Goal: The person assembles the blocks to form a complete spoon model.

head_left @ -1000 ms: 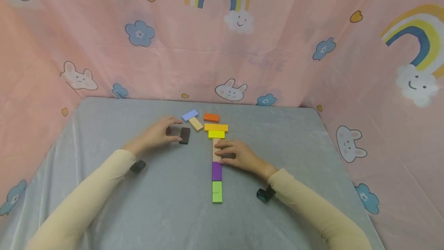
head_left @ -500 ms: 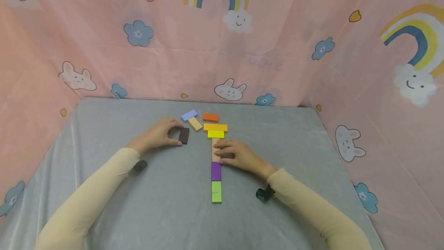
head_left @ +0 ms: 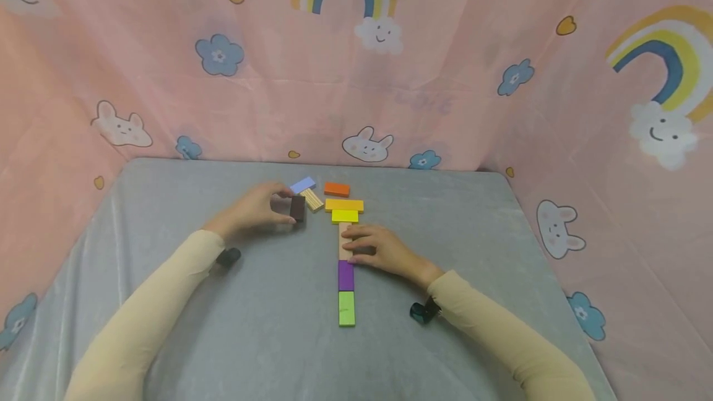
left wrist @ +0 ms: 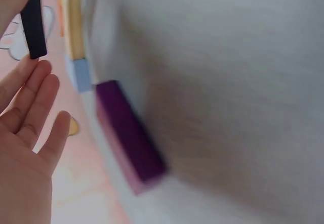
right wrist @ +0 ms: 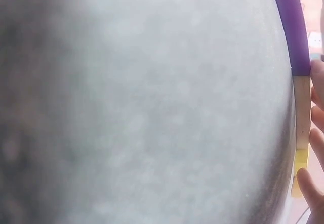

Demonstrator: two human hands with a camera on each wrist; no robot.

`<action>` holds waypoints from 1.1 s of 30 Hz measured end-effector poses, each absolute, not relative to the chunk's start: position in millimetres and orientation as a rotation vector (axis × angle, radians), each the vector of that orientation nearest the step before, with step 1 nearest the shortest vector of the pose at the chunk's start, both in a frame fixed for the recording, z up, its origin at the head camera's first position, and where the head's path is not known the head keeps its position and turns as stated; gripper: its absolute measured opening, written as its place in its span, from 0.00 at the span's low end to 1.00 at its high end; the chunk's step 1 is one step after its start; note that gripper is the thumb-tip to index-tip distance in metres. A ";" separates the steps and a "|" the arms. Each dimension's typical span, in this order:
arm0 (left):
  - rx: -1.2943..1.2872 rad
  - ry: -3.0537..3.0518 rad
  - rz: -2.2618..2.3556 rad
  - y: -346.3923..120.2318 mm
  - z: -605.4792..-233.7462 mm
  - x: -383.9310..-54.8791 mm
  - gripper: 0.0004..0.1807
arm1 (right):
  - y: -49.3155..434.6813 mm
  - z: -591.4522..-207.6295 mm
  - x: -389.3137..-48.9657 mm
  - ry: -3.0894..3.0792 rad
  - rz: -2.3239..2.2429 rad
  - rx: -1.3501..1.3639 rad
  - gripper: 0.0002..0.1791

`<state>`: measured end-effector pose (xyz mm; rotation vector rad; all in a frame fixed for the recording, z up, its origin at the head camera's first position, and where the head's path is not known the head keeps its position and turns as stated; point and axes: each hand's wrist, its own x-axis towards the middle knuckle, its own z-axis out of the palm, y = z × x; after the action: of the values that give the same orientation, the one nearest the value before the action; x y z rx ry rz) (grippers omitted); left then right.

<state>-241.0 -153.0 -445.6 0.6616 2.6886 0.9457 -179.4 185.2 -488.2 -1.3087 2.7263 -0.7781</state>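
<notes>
My left hand (head_left: 253, 210) pinches a dark brown block (head_left: 298, 208) between thumb and fingertips. In the left wrist view this dark block (left wrist: 33, 29) stands clear of the cloth, its lower end at a fingertip. A dark purple block (left wrist: 130, 133) lies below that hand, hidden by it in the head view. My right hand (head_left: 387, 251) rests its fingertips on a pale wooden block (head_left: 345, 249). That block belongs to a line with a purple block (head_left: 346, 275) and a green block (head_left: 346, 309) nearer me. A yellow block (head_left: 345, 216) and an orange-yellow block (head_left: 344, 205) lie crosswise at its far end.
Behind the line lies an orange-red block (head_left: 337, 189). A light blue block (head_left: 303, 185) and a ridged wooden block (head_left: 312, 200) lie together close beyond the left hand. Grey cloth covers the table (head_left: 267, 327), and a pink patterned curtain (head_left: 312, 98) hangs behind it.
My left hand has closed its thumb and fingers on the dark brown block and raised it slightly off the cloth, toward the back. The right hand has stayed on the pale wooden block.
</notes>
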 end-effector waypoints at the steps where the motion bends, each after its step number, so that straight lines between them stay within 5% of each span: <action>1: 0.679 2.689 0.952 -150.4 -442.9 -243.4 0.36 | 185.0 -488.1 -179.4 2.725 -0.776 -1.309 0.19; 13: 0.714 2.721 0.973 -89.3 -422.9 -274.4 0.39 | 186.6 -491.4 -180.1 2.726 -0.809 -1.345 0.19; 33: 0.632 2.666 1.055 -12.0 -455.1 -305.5 0.36 | 185.1 -490.3 -181.6 2.715 -0.829 -1.364 0.19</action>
<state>-305.5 -12.0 -455.1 0.6318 2.6660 1.0550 -181.6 185.1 -490.3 -1.3638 2.7145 -0.8293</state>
